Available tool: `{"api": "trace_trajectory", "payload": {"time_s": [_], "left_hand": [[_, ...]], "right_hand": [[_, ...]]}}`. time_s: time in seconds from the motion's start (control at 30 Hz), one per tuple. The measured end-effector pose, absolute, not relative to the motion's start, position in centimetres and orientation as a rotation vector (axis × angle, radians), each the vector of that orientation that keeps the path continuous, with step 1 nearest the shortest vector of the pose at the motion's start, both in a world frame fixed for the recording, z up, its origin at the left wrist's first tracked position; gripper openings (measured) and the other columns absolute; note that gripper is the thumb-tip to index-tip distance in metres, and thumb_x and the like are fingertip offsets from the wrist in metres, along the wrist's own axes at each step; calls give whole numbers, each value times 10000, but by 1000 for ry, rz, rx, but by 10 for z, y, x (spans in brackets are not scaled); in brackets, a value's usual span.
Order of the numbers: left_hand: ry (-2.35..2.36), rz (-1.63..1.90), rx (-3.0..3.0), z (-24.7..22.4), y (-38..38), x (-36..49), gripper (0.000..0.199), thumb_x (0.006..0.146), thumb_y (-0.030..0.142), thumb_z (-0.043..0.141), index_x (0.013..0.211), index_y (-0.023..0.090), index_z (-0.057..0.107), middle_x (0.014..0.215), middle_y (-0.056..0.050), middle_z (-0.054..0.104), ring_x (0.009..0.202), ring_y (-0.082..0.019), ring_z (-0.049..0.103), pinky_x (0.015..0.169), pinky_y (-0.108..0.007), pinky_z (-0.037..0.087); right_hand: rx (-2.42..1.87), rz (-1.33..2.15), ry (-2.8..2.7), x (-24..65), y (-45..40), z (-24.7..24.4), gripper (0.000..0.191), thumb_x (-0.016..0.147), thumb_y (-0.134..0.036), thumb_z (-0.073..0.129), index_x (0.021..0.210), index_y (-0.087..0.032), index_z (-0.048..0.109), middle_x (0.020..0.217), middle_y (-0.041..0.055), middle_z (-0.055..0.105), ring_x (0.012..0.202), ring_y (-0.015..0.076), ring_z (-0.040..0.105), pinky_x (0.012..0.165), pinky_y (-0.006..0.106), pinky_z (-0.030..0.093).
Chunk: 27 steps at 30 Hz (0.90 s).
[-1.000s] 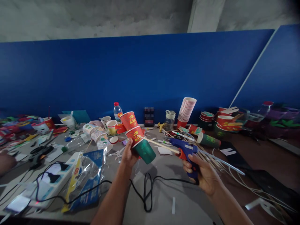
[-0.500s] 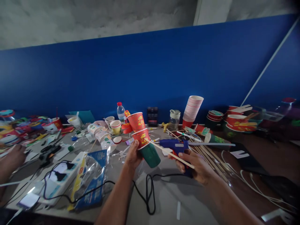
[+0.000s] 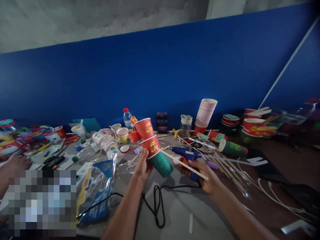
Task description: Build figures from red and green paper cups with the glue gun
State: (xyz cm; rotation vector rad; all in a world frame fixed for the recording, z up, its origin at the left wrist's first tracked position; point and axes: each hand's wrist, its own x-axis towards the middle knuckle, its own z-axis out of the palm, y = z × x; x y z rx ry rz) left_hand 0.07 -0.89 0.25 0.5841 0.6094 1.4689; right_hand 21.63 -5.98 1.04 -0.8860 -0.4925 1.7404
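My left hand (image 3: 143, 167) is closed around a joined row of paper cups. An upper red cup (image 3: 143, 128) meets a second red cup (image 3: 150, 146), and a green cup (image 3: 162, 164) points down to the right. Red paper pieces (image 3: 135, 136) stick out at the upper cup's left. A thin wooden stick (image 3: 183, 164) runs from the joint of the lower cups across the front of my right hand (image 3: 201, 173); whether that hand also pinches it is unclear. My right hand grips a blue glue gun (image 3: 186, 154), its nozzle toward the cups, a clear glue stick protruding behind.
A black cord (image 3: 155, 206) loops on the table. Blue packaging (image 3: 100, 186) lies left. Behind stand a bottle (image 3: 127, 119), a jar (image 3: 186, 126) and a stack of cups (image 3: 205, 115). Wooden sticks (image 3: 228, 168) lie right. Another person's hand (image 3: 16, 163) is at far left.
The glue gun has tilted, its rear and glue stick dropping lower while the nozzle stays near the cups. The cups have shifted only slightly in my left hand's grip.
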Motion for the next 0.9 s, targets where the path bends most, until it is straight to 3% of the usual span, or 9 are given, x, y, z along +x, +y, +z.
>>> {"api": "trace_trajectory", "payload": {"time_s": [0.13,0.33,0.5,0.7,0.8,0.9], "left_hand": [[515,1489,620,8,-10,1,415,598,378,827,925,182,661,899,-44,724,854,-228,666,860,-378,483],[460,1485,637,16,-13,3,365,603,342,829,887,171,676,908,-55,732,825,-207,662,810,-345,491],[420,1490,652,18,-15,5,409,606,342,827,948,174,680,932,-63,733,872,-222,664,840,-353,479],[393,1501,662,16,-13,3,484,611,351,829,1040,202,662,973,-62,730,926,-232,664,876,-359,467],[381,1503,688,14,-12,2,473,623,356,822,1042,209,659,1007,-64,726,954,-232,660,895,-364,463],[372,1505,710,14,-12,3,460,619,356,825,1023,209,660,1016,-63,723,962,-230,658,904,-365,463]], "right_hand": [[-969,1709,-435,221,-62,12,25,727,-133,667,751,-142,666,646,63,723,651,195,714,639,287,604],[-1128,1687,-278,226,-86,7,54,775,-84,637,752,-133,636,641,66,714,631,192,720,584,265,596],[-1187,1808,-230,236,-99,-4,90,850,-200,599,833,-119,635,683,97,726,632,212,721,436,231,543],[-1024,1870,-309,247,-100,-9,162,866,-218,590,944,-95,661,716,105,729,742,217,724,642,293,582],[-1128,1989,-400,257,-104,-9,256,900,-332,543,884,-112,671,711,99,722,706,209,719,672,329,575],[-1428,1965,-700,274,-109,-8,399,873,-490,538,716,-148,668,604,79,683,565,185,685,514,256,519]]}}
